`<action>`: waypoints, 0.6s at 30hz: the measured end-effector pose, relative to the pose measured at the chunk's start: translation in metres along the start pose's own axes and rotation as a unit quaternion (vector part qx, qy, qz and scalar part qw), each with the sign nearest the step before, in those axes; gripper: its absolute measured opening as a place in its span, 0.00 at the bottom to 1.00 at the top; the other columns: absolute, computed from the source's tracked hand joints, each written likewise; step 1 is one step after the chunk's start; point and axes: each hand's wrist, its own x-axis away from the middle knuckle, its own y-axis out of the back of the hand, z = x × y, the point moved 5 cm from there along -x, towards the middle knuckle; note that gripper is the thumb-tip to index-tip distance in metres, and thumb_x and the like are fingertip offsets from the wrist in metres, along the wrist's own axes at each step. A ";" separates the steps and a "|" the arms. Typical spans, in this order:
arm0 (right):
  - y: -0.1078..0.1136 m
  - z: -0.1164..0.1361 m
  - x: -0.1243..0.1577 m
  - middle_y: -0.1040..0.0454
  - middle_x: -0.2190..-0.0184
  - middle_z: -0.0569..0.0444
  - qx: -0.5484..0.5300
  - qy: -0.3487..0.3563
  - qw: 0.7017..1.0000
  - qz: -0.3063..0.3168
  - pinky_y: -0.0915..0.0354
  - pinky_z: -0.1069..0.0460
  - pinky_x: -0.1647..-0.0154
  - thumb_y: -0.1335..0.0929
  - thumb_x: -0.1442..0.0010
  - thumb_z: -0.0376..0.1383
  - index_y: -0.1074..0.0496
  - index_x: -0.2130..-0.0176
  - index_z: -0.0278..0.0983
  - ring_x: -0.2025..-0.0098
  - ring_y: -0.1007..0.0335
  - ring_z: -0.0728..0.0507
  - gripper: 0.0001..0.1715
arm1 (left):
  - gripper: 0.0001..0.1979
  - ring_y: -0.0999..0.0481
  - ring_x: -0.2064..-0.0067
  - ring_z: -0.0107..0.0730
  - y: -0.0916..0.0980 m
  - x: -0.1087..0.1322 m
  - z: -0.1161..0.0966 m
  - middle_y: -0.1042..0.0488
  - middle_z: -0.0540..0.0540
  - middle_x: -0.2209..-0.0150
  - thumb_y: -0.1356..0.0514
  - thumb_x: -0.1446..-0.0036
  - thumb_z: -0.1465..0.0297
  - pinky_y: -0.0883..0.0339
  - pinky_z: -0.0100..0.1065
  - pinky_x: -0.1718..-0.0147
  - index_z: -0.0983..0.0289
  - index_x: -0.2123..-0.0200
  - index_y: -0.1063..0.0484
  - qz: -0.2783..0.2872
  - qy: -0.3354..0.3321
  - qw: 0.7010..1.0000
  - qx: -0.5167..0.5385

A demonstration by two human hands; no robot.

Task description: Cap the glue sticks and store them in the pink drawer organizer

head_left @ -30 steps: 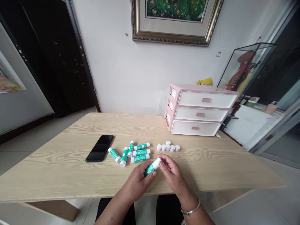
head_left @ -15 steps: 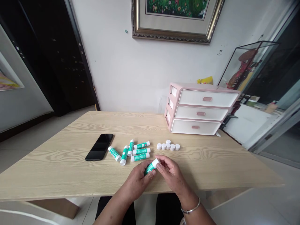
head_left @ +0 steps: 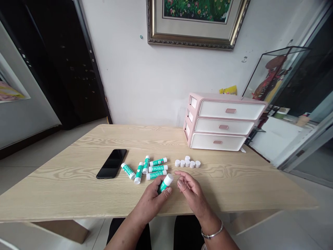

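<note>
Left hand (head_left: 152, 202): clenched around green-and-white glue stick (head_left: 165, 183), held above table, white end clear of fingers (firm, low grip; end left free). Right hand (head_left: 191, 194): released, fingers loosely curled, just beside stick, not touching. On pale wood-grain table (head_left: 65, 189): six more glue sticks (head_left: 157, 169), loose cluster; six white caps (head_left: 187, 163), tight group; black smartphone (head_left: 111, 164).

One head-worn camera looks forward and down from six o'clock, close above the left hand (head_left: 152, 201) and right hand (head_left: 192, 198), across the bench (head_left: 65, 187) toward the wall (head_left: 135, 76) at twelve.
</note>
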 end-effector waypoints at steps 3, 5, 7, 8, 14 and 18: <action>0.001 -0.004 -0.001 0.31 0.69 0.55 0.012 -0.016 1.000 -0.007 0.36 0.52 0.64 0.34 0.33 0.51 0.26 0.47 0.38 0.67 0.37 0.47 0.25 | 0.16 0.35 0.70 0.27 0.000 0.001 0.012 0.31 0.47 0.69 0.40 0.38 0.59 0.39 0.29 0.69 0.61 0.51 0.30 0.001 0.054 0.994 0.095; 0.002 -0.006 -0.002 0.31 0.70 0.55 0.017 -0.032 0.999 -0.015 0.36 0.52 0.65 0.34 0.34 0.52 0.26 0.48 0.37 0.67 0.36 0.46 0.26 | 0.14 0.40 0.75 0.24 0.001 0.001 0.018 0.36 0.45 0.74 0.40 0.40 0.60 0.44 0.27 0.74 0.62 0.56 0.31 -0.009 0.076 0.985 0.157; 0.002 -0.007 -0.003 0.32 0.71 0.55 0.019 -0.042 0.999 -0.020 0.37 0.52 0.65 0.35 0.34 0.54 0.25 0.49 0.37 0.67 0.36 0.46 0.27 | 0.15 0.42 0.76 0.24 0.003 0.001 0.022 0.37 0.45 0.76 0.41 0.40 0.56 0.47 0.27 0.77 0.63 0.61 0.30 -0.017 0.067 0.977 0.199; 0.002 -0.007 -0.003 0.32 0.71 0.55 0.021 -0.044 0.999 -0.021 0.37 0.52 0.66 0.35 0.34 0.54 0.25 0.50 0.37 0.67 0.36 0.46 0.27 | 0.18 0.42 0.77 0.24 0.004 0.000 0.023 0.36 0.46 0.76 0.43 0.40 0.53 0.48 0.27 0.78 0.63 0.64 0.30 -0.020 0.057 0.975 0.214; -0.002 -0.006 -0.004 0.34 0.73 0.56 0.037 -0.052 0.998 -0.005 0.39 0.52 0.68 0.34 0.35 0.55 0.24 0.53 0.35 0.69 0.39 0.47 0.27 | 0.31 0.43 0.82 0.22 0.008 -0.004 0.031 0.39 0.48 0.84 0.49 0.39 0.43 0.53 0.27 0.81 0.65 0.77 0.31 -0.046 0.046 0.970 0.233; -0.005 -0.009 -0.004 0.36 0.75 0.57 0.056 -0.059 0.997 0.009 0.42 0.53 0.70 0.34 0.35 0.55 0.24 0.54 0.36 0.71 0.41 0.48 0.27 | 0.31 0.44 0.83 0.22 0.009 -0.006 0.033 0.40 0.47 0.86 0.47 0.39 0.44 0.55 0.27 0.83 0.63 0.80 0.33 -0.053 0.053 0.969 0.233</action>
